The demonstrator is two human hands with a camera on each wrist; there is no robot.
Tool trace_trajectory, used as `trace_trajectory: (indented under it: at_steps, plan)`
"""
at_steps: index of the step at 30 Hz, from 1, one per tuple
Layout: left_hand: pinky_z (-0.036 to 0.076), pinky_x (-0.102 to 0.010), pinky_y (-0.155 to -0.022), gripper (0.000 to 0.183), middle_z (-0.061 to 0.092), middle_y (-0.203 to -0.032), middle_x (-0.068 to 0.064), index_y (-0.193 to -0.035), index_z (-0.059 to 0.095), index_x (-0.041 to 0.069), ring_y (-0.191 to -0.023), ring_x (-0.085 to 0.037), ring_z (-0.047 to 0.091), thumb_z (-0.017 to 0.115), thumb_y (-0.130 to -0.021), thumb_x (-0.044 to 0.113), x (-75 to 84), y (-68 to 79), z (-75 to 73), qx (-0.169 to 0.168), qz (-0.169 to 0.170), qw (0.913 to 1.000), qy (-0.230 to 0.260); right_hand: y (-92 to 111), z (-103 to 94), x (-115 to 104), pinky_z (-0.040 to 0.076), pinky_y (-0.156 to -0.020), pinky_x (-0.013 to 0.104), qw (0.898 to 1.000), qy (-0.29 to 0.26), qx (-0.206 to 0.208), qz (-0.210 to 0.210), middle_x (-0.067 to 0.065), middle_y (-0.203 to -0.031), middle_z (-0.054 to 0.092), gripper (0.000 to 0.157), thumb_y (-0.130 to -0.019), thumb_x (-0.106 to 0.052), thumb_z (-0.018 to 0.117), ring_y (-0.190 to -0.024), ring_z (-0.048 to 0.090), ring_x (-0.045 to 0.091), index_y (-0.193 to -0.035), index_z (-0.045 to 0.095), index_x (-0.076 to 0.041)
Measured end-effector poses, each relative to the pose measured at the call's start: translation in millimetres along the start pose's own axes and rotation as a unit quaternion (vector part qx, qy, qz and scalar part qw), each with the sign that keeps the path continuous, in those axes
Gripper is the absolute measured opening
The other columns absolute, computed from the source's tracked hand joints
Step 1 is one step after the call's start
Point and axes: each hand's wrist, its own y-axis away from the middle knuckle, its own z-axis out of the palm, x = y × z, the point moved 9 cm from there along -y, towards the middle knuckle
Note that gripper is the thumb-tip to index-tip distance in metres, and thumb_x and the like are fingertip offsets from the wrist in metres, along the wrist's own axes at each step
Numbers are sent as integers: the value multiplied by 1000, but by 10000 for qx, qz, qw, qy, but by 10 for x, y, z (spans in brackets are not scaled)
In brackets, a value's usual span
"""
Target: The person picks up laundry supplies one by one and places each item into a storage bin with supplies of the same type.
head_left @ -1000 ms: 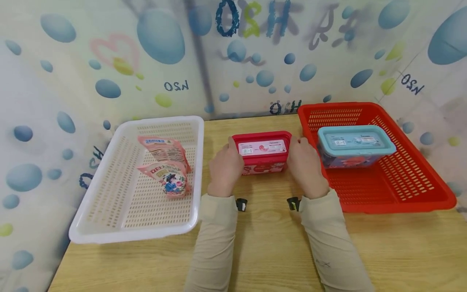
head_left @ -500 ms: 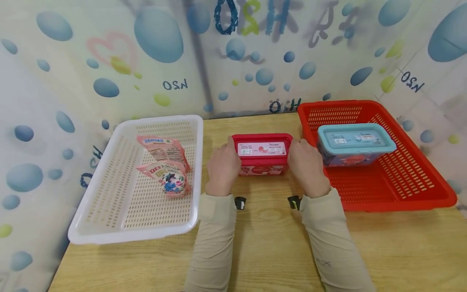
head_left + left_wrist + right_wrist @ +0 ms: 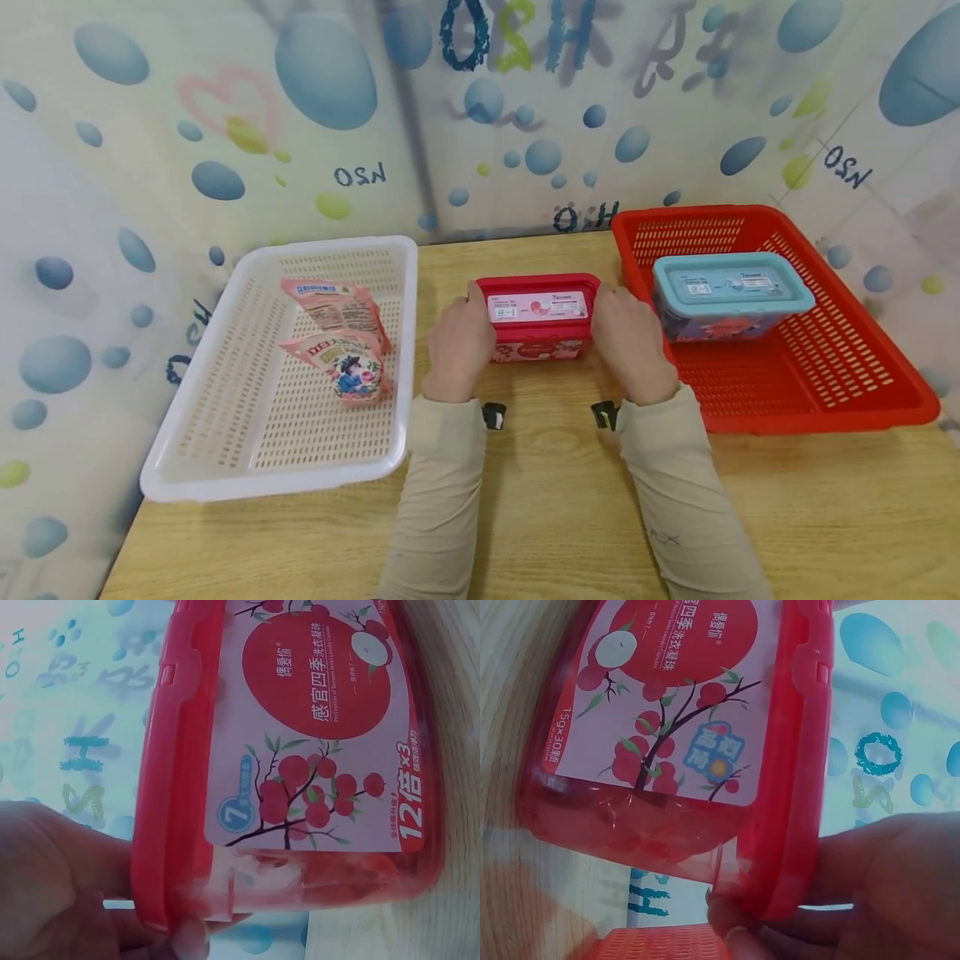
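A red-lidded box of laundry capsules (image 3: 538, 332) stands on the wooden table between the two baskets. My left hand (image 3: 461, 346) grips the left end of its lid; in the left wrist view, fingers (image 3: 191, 937) curl under the lid's rim (image 3: 161, 825). My right hand (image 3: 632, 343) holds the opposite end, fingertips (image 3: 731, 919) hooked beneath the lid edge (image 3: 799, 825). The lid sits on the box along the front. Through the clear pink wall (image 3: 630, 825), reddish contents show. The far side of the box is hidden.
At the left, a white basket (image 3: 225, 490) holds two pink pouches (image 3: 352, 367). A red basket (image 3: 825, 423) on the right contains a similar box with a light blue lid (image 3: 731, 287). A patterned wall (image 3: 480, 150) rises behind the table (image 3: 547, 500).
The red-lidded box and both hands shift very slightly in the first half second, the lid's tilt levelling a little. Since then they have held still. The baskets keep their places.
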Motion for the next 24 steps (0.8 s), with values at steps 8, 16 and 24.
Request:
trace_trajectory:
  at_steps: [8,16,24]
  plan:
    - [49,-42,-74,60,51,-118,-13,-139,29,8,-92,-24,55,56,-87,21,-9,-3,26,-262,6,9995,153,24,25,11,50,-65,46,9994,-37,-332,-36,22,-87,54,32,-83,-11,60,-68,55,30,-105,48,10]
    - [49,-43,-71,54,42,-121,-14,-138,31,15,-88,-25,53,52,-88,18,-6,-5,36,-295,21,9989,374,20,29,41,50,-64,44,9984,-88,-551,96,20,-85,52,28,-86,-12,54,-68,50,28,-103,50,9]
    - [49,-42,-73,56,42,-121,-14,-138,32,17,-91,-25,51,56,-87,20,-3,0,34,-330,30,9985,429,7,24,59,50,-60,40,9975,-324,-568,269,17,-84,52,29,-87,-14,52,-68,49,27,-105,50,9]
